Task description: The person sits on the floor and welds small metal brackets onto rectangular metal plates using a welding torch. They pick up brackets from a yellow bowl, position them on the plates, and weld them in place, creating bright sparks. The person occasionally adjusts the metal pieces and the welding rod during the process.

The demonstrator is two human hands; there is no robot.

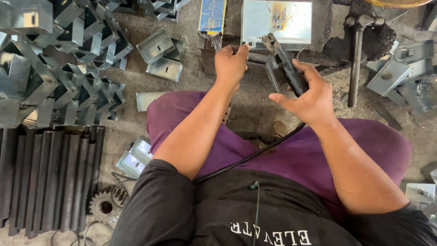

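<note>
While gripped: electrode holder in right hand.

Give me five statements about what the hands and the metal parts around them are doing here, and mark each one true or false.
1. The right hand grips a black welding electrode holder. True.
2. A black cable runs from the holder down across the person's lap. True.
3. The left hand rests on the gear wheel. False: it reaches toward the near edge of the flat metal plate; the gear wheel lies on the floor far from it.
4. The hammer is held in the left hand. False: it lies untouched to the right of the plate.
5. Folded metal brackets are piled to the person's left. True.
</note>
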